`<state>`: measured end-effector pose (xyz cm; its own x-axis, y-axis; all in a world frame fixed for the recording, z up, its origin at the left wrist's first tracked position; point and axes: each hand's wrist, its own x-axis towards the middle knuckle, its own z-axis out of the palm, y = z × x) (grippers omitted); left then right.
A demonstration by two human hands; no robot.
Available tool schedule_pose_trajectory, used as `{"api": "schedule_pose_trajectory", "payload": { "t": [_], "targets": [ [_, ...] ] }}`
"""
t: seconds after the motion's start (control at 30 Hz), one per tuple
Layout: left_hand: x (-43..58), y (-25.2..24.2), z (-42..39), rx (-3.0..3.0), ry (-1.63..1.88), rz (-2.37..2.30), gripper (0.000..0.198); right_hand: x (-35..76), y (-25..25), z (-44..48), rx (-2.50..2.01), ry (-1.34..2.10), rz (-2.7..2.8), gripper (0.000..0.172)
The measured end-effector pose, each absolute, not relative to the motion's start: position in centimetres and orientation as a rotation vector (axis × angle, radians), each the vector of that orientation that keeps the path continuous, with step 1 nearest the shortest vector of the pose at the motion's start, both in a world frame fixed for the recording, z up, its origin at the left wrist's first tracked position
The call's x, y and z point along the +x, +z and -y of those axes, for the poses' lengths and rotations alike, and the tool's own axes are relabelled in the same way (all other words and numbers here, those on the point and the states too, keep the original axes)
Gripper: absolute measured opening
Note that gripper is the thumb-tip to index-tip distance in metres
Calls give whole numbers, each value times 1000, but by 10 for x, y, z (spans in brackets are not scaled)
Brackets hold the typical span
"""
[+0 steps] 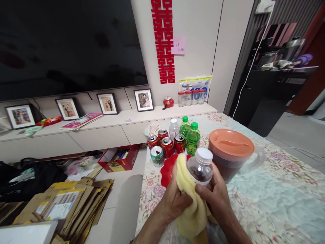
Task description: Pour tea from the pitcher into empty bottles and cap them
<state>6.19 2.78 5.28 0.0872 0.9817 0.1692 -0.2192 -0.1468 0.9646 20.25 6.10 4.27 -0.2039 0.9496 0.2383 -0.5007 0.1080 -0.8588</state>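
A clear plastic bottle (200,169) with a white cap stands upright between my two hands, low over the table. My left hand (175,200) is closed on a yellow cloth (186,203), which presses against the bottle's left side and hangs down below it. Around the bottle's right side wraps my right hand (215,195), its thumb across the front near the cloth. Behind them a red scalloped plate (166,173) is partly hidden by my left hand and the cloth. Close to the right hand stands a clear pitcher (223,166) with an orange lid (231,144).
Several opened drink cans (167,147), two green-capped bottles (193,139) and a white-capped bottle (174,129) stand at the back of the flowered tablecloth (274,196). A grey chair back (127,210) adjoins the left edge. Flattened cardboard (83,203) lies on the floor.
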Motion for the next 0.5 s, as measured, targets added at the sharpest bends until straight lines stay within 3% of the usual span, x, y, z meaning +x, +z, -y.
{"api": "schedule_pose_trajectory", "payload": {
  "t": [0.1, 0.33, 0.5],
  "targets": [
    [64, 56, -32, 1197, 1282, -866, 98, 205, 41, -62, -520, 1490, 1145, 91],
    [70, 37, -29, 1203, 1358, -1112, 64, 213, 31, -68, -585, 1311, 1364, 67],
    [67, 29, -22, 1146, 1334, -1000, 83, 211, 30, -65, -627, 1356, 1338, 71]
  ]
}}
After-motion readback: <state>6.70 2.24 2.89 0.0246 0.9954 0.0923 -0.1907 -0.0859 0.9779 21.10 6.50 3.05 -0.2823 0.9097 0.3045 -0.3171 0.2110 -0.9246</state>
